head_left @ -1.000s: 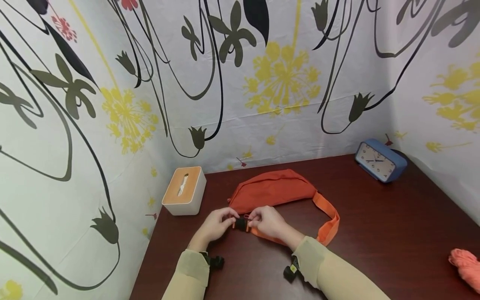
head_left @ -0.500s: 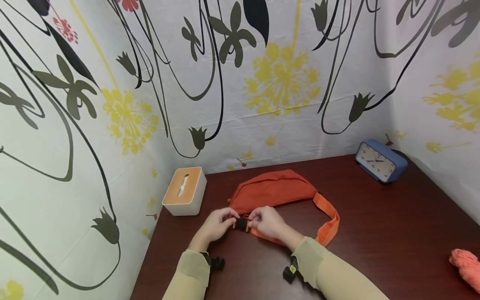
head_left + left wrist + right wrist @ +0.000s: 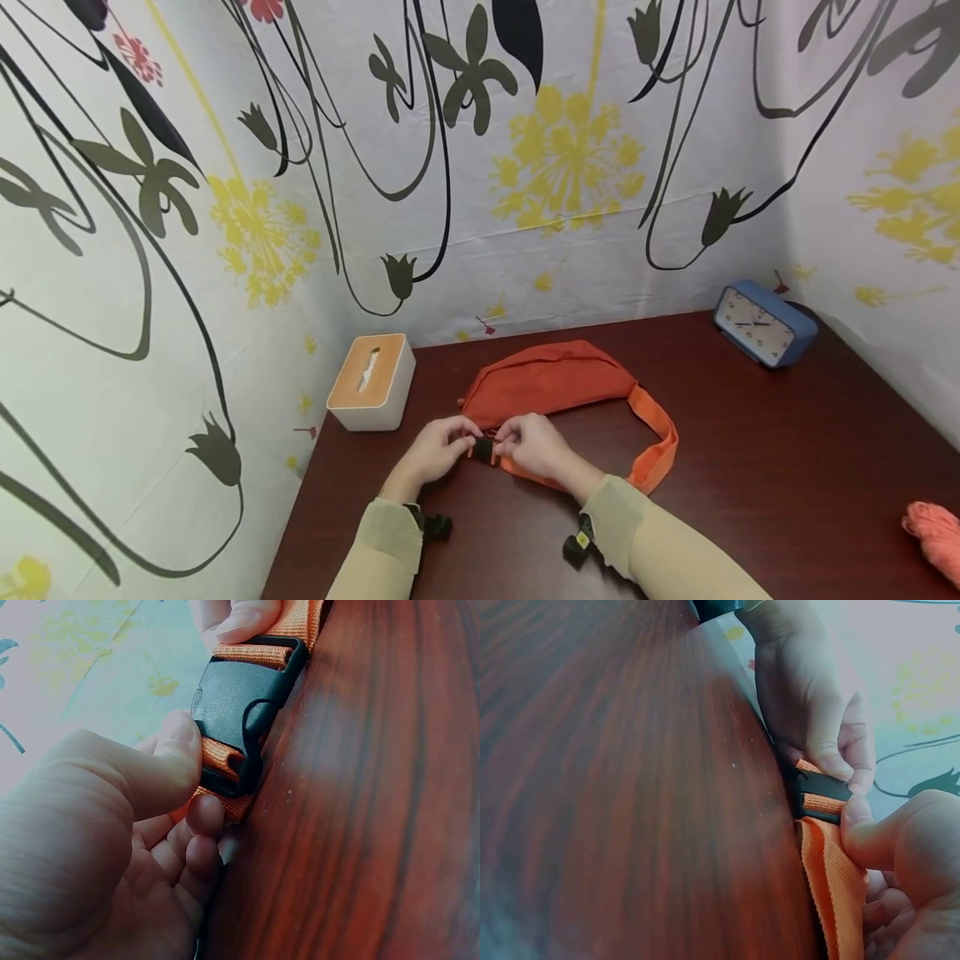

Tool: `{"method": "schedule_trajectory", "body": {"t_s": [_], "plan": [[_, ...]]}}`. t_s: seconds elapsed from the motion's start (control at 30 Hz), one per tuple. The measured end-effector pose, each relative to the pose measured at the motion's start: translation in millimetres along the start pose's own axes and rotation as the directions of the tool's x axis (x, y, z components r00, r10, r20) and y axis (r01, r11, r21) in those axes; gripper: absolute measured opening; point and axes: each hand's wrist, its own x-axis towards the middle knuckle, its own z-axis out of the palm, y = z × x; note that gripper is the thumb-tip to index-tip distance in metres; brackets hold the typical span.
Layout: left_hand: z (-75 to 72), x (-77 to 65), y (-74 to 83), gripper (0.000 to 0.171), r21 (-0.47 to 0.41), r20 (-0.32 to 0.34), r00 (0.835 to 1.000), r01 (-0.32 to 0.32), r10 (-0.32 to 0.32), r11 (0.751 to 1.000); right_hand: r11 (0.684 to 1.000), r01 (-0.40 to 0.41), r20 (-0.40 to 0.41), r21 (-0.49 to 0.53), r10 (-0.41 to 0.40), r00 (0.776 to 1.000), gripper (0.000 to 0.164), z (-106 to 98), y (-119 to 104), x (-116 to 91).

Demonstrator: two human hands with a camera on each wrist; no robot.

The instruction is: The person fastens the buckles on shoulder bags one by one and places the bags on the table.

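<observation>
A red-orange waist bag [image 3: 551, 379] lies on the table, its orange strap [image 3: 656, 450] looping round to the right and front. In front of the bag, a black side-release buckle [image 3: 236, 705] is held between both hands, its two halves joined. My left hand [image 3: 437, 450] pinches one end of the buckle, thumb on top and fingers curled beneath. My right hand [image 3: 536, 442] pinches the strap at the other end. Orange webbing threads through both ends of the buckle. In the right wrist view the strap [image 3: 832, 885] hangs folded below the right thumb.
A white tissue box [image 3: 371, 383] with a wooden lid stands at the table's back left. At the back right is a blue alarm clock [image 3: 765, 323]. A coral yarn bundle [image 3: 933, 533] lies at the right edge. Patterned cloth walls [image 3: 480, 208] border the table.
The view has shifted very slightly. Both hands stay on the buckle and strap, and nothing else has visibly moved.
</observation>
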Motion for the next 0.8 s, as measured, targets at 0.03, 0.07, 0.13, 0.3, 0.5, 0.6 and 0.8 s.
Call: {"method": "schedule_trajectory", "body": {"t_s": [0.03, 0.07, 0.13, 0.3, 0.5, 0.6, 0.8], "plan": [[-0.1, 0.5, 0.2, 0.014, 0.000, -0.001, 1.000, 0.000, 0.000, 1.000, 1.000, 0.000, -0.006, -0.002, 0.000, 1.000, 0.008, 0.0, -0.2, 0.1], [-0.1, 0.7, 0.2, 0.014, 0.002, -0.001, 1.000, 0.003, -0.003, 1.000, 1.000, -0.005, -0.009, 0.000, 0.005, 1.000, 0.008, -0.2, -0.5, 0.2], [-0.2, 0.9, -0.3, 0.014, 0.006, -0.004, 1.000, 0.004, -0.004, 1.000, 1.000, -0.007, -0.013, 0.007, 0.007, 1.000, 0.008, 0.4, -0.7, 0.8], [1.2, 0.0, -2.4, 0.014, 0.008, -0.008, 1.000, 0.000, 0.000, 1.000, 1.000, -0.013, -0.015, 0.008, 0.013, 1.000, 0.008, 1.5, 0.3, -0.3], [0.7, -3.8, -2.0, 0.013, -0.008, 0.006, 1.000, 0.026, -0.026, 1.000, 1.000, 0.001, 0.010, -0.005, -0.001, 1.000, 0.007, 1.3, 2.3, -2.2], [0.4, -3.8, -1.7, 0.013, -0.016, 0.008, 1.000, 0.020, -0.020, 1.000, 1.000, 0.008, 0.010, -0.005, -0.008, 1.000, 0.007, 0.8, 3.2, -1.5], [1.3, -2.5, -3.6, 0.013, -0.014, 0.005, 1.000, 0.008, -0.008, 1.000, 1.000, 0.007, 0.004, -0.008, -0.007, 1.000, 0.006, 0.2, 4.9, -1.1]]}}
